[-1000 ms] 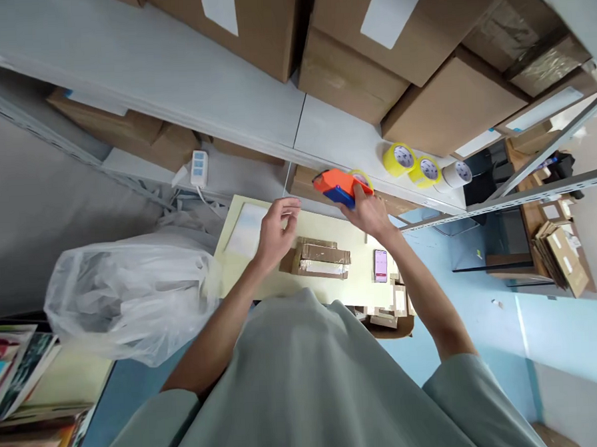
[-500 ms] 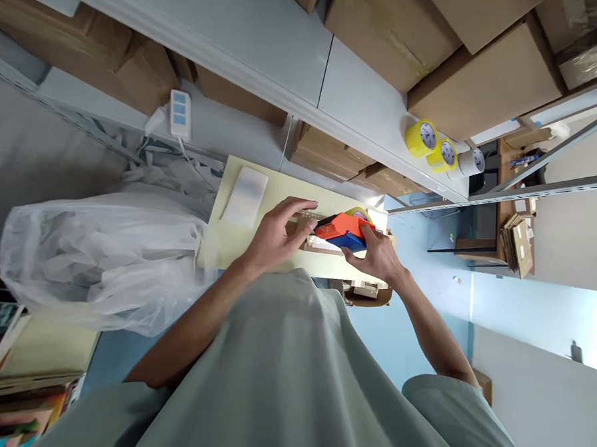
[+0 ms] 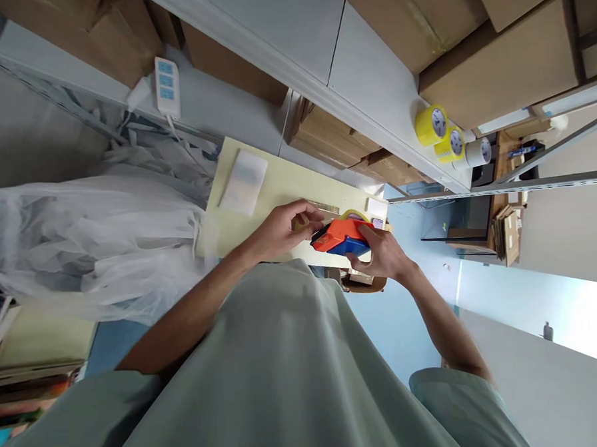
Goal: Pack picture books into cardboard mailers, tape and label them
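My right hand (image 3: 377,251) grips an orange and blue tape dispenser (image 3: 343,236) above the pale yellow tabletop (image 3: 276,178). A yellow tape roll (image 3: 354,215) shows at the dispenser's far side. Just left of its dark front end is my left hand (image 3: 291,228), with fingers curled and thumb close to them. What lies between those fingers is mostly hidden. A brown cardboard edge (image 3: 324,207) shows just beyond the left fingertips. To the left on the tabletop lies a flat whitish packet (image 3: 244,181).
A grey shelf (image 3: 365,66) with cardboard boxes (image 3: 501,73) and yellow tape rolls (image 3: 431,124) runs along the far side. A white power strip (image 3: 167,87) hangs at the left. White plastic bags (image 3: 94,241) bulge beside the table. An open carton (image 3: 369,284) stands below its near right edge.
My left hand's fingers have curled closer together by the dispenser's front end. The dispenser has shifted slightly down and turned a little. The head view has moved somewhat.
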Demonstrator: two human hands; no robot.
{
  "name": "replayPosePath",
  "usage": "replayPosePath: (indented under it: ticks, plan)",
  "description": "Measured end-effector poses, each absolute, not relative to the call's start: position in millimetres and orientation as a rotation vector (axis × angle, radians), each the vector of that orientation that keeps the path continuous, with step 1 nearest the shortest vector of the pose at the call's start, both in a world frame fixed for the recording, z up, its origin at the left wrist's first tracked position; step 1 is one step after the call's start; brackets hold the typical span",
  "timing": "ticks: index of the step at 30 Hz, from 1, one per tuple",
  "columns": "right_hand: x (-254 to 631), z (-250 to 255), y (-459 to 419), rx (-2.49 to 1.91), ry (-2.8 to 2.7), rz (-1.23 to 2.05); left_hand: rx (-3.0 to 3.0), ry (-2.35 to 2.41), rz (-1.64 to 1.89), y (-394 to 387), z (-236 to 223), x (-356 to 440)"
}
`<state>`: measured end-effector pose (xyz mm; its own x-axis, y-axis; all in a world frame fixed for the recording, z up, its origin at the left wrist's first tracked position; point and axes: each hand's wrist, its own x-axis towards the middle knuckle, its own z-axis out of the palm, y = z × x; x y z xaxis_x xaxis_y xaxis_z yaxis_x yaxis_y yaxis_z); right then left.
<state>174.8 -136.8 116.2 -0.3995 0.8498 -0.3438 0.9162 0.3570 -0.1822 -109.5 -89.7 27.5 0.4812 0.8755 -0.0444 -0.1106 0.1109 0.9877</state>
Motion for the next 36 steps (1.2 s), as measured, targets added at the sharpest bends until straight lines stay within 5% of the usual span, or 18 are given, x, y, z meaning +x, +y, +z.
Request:
replayPosePath:
  ticks: [11, 23, 36]
  plan:
    - [148, 121, -116, 1.69, 2.01, -0.769, 1.093, 0.905, 0.842, -97, -8, -101]
    - [164, 170, -56, 1.514, 1.471, -1.026, 0.65, 1.055, 0.799, -123, -117, -93]
    - [122, 173, -37, 1.528, 1.543, -0.788, 0.524, 0.993, 0.756, -111, -177, -35]
